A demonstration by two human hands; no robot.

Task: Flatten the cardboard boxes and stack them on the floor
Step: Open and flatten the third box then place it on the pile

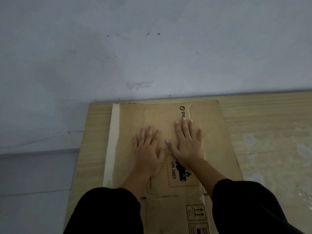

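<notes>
A flattened brown cardboard box (pixel 214 135) lies on a light wood-grain surface, its far edge against the wall. It carries a red-dashed "UN 3481" label and black handling symbols near me. A second flat cardboard layer with a pale tape strip (pixel 112 141) shows beneath it on the left. My left hand (pixel 148 149) and my right hand (pixel 188 141) lie palm down side by side on the middle of the box, fingers spread and flat. Black sleeves cover both forearms.
The wood-grain surface (pixel 263 132) stretches to the right and ends at a straight left edge. A blue-grey wall (pixel 152 48) rises just behind the box. Grey tiled floor (pixel 33 183) lies to the left.
</notes>
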